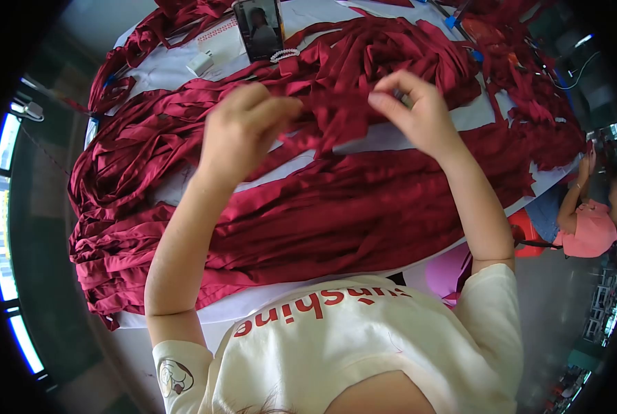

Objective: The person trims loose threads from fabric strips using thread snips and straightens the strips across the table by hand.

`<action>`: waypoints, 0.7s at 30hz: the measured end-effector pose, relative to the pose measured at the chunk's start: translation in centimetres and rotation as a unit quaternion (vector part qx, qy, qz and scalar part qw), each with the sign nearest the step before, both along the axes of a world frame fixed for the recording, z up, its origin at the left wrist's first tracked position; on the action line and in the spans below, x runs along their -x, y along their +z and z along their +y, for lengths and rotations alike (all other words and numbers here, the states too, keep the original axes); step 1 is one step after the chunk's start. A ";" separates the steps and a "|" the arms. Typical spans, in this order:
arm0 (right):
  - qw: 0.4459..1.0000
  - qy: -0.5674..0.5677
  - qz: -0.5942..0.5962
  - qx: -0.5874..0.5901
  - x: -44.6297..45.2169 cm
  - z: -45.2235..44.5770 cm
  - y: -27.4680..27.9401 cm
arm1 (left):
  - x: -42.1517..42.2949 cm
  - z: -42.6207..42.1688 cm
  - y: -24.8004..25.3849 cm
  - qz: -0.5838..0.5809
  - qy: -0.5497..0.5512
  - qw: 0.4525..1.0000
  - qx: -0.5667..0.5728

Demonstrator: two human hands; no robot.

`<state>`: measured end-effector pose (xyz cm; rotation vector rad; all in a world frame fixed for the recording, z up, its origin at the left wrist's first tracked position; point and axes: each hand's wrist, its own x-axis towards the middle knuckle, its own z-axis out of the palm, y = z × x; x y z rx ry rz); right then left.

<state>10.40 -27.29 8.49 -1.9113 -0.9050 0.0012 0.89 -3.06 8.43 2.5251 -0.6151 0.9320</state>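
Long dark red fabric strips [343,207] lie in thick bundles across a white table [253,297]. Above them, my left hand [243,127] is closed with fingers pinched on the end of a red strip, slightly blurred. To its right, my right hand [415,107] is raised with thumb and forefinger pressed on red fabric. Between the two hands a blurred piece of red fabric [343,114] is stretched, over the heap behind. Exactly where the fingertips meet the cloth is hard to make out.
A phone [259,29] stands at the table's far side, with a beaded bracelet [285,54] and a white adapter [200,63] near it. At the right, another person in a pink top [590,229] sits on a red stool [524,233].
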 end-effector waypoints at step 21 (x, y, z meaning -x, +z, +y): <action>0.997 0.008 0.080 0.008 3.7 1.6 2.3 | -0.1 -2.8 -2.1 0.352 -0.139 0.819 0.431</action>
